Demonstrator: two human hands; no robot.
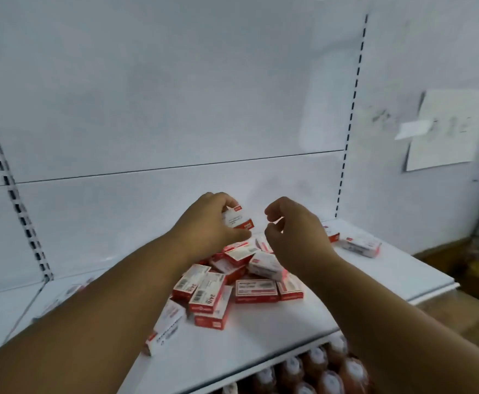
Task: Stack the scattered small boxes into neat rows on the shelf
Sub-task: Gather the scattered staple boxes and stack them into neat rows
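Left hand [204, 223] grips box [236, 218]; right hand [292, 226] curled, seemingly holding nothing.

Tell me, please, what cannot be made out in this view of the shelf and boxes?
- Head view: print on the box the left hand holds is blurred.
- Boxes behind the right hand are partly hidden.
- Bottles under the shelf are cut off by its edge.
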